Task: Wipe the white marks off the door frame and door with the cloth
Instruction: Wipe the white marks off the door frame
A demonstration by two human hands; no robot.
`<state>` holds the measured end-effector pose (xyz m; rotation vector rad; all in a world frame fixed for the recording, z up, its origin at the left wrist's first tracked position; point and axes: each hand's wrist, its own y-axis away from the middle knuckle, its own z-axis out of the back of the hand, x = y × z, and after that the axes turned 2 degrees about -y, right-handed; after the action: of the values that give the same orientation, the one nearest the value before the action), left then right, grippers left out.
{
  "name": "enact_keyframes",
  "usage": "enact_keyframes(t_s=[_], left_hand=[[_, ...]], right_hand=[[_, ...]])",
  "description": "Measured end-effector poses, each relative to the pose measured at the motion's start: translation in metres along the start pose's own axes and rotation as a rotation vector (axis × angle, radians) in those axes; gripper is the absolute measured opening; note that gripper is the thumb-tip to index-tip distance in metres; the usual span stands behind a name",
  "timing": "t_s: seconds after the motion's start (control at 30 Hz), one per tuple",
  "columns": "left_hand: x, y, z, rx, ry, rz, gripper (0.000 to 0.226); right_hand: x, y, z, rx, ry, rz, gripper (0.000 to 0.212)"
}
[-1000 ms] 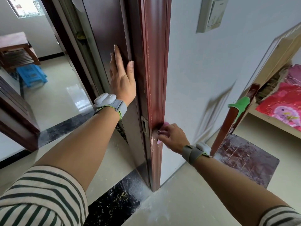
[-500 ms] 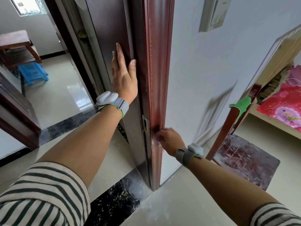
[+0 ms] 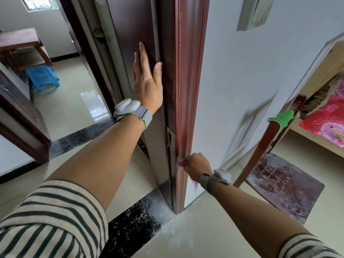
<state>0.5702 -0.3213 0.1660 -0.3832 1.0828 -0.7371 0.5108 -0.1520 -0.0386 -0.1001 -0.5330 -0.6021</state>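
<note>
A reddish-brown door frame (image 3: 188, 86) runs down the middle of the head view, with faint white specks along its edge. My right hand (image 3: 197, 165) is closed on a pink cloth (image 3: 182, 163) and presses it against the frame low down, below the strike plate (image 3: 170, 137). A bit of the cloth hangs under my wrist. My left hand (image 3: 148, 81) lies flat with fingers spread on the dark brown inner face of the frame (image 3: 137, 25), higher up. Most of the cloth is hidden inside my fist.
A white wall (image 3: 242, 81) with a switch box (image 3: 256, 13) lies right of the frame. A dark floor mat (image 3: 284, 185), a wooden post with a green cloth (image 3: 282, 119) and a bed stand at the right. White dust lies on the floor at the frame's foot. A blue stool (image 3: 41, 78) stands beyond the doorway.
My right hand has slid down the frame with the cloth, from beside the strike plate to below it. My left hand stays pressed flat on the frame.
</note>
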Motion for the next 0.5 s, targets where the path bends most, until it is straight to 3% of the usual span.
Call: enact_keyframes(t_s=[0.17, 0.23, 0.3, 0.4, 0.5], left_hand=[[0.003, -0.001, -0.005, -0.014, 0.036, 0.007, 0.06], [0.005, -0.001, -0.007, -0.016, 0.03, 0.002, 0.06], [0.006, -0.001, -0.007, -0.016, 0.023, -0.006, 0.06], [0.004, -0.002, -0.004, -0.011, 0.031, -0.009, 0.06], [0.012, 0.007, -0.007, -0.001, 0.027, -0.028, 0.061]], right_hand=[[0.007, 0.006, 0.018, -0.401, -0.213, 0.128, 0.011], [0.02, -0.001, 0.019, -0.445, -0.289, 0.188, 0.012], [0.021, -0.007, 0.014, -0.342, -0.246, 0.169, 0.013], [0.003, -0.005, 0.004, -0.042, -0.051, 0.03, 0.018], [-0.015, 0.007, 0.007, -0.129, -0.091, -0.047, 0.017]])
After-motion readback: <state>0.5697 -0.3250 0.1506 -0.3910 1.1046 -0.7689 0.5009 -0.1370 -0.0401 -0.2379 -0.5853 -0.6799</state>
